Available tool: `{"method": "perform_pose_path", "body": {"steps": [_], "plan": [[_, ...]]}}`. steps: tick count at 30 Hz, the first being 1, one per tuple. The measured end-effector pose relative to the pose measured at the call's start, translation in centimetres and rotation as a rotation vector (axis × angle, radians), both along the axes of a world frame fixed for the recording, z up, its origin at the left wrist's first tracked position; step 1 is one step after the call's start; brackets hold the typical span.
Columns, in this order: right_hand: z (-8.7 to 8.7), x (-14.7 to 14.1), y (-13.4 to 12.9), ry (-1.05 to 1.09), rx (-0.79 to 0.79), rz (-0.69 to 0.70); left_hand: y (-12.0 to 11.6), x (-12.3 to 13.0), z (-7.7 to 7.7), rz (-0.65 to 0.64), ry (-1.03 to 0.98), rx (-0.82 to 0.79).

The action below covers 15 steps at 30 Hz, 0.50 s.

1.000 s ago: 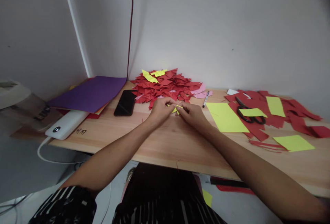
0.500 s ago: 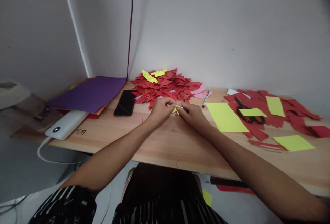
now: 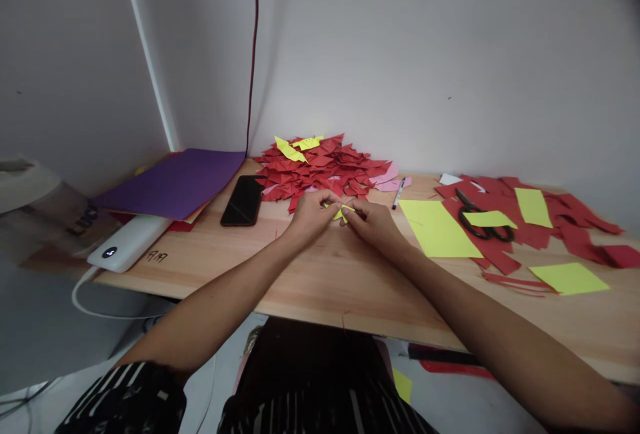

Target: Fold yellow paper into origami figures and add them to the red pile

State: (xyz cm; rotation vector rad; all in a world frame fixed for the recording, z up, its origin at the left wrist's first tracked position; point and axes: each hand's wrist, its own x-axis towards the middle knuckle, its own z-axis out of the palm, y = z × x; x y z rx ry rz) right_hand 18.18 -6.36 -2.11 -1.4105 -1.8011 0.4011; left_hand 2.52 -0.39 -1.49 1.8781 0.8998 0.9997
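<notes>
Against the pale wall [image 3: 375, 74], in the head view, there is a wooden desk [image 3: 320, 281]. The small yellow paper [image 3: 345, 213] is at the desk's middle, near the red folded pile [image 3: 325, 171] at twelve o'clock. In my judgement, it could crease wrongly or tear if the left hand [image 3: 314, 215] and the right hand [image 3: 373, 222] pull unevenly. Both pinch it with bent fingers (the exact grip is partly hidden), forearms reaching back toward eight and four o'clock, tips almost meeting.

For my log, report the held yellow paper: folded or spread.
Folded, apparently: the yellow paper, partly hidden, shows angled points between left hand and right hand.
</notes>
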Motion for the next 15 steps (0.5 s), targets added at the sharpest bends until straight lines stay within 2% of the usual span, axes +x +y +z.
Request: {"method": "perform_pose_path", "body": {"steps": [15], "plan": [[0.11, -0.02, -0.06, 0.002, -0.006, -0.003, 0.09, 0.01, -0.10, 0.015, 0.017, 0.009]]}}
